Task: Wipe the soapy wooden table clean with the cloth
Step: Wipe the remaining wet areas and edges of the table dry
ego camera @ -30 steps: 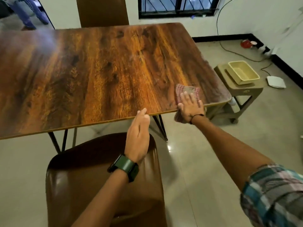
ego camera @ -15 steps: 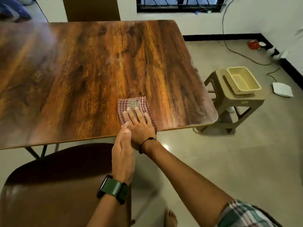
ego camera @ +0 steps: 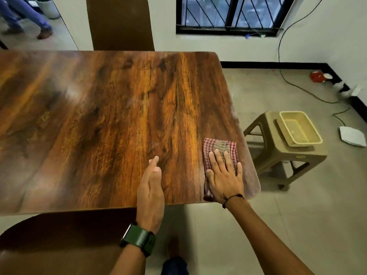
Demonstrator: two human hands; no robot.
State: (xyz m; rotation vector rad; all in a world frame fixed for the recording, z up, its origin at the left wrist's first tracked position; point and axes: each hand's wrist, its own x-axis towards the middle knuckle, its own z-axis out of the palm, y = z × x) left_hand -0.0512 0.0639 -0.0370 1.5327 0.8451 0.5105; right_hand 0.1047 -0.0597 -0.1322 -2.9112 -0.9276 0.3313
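Cloth works the near right corner of a wooden worktop.

The right hand (ego camera: 225,176) lies flat, fingers spread, pressing the red checked cloth (ego camera: 219,153) onto the worktop (ego camera: 111,120) just inside its right edge. The left hand (ego camera: 151,187) hovers flat at the near edge, holding nothing. A hazy film shows farther left, so wiping looks unfinished. Best done with even palm pressure and overlapping passes, and the left hand cupped at the edge to catch runoff. Half a second earlier the cloth sat nearer the middle of the near edge, beside the left hand; it has since swept right.
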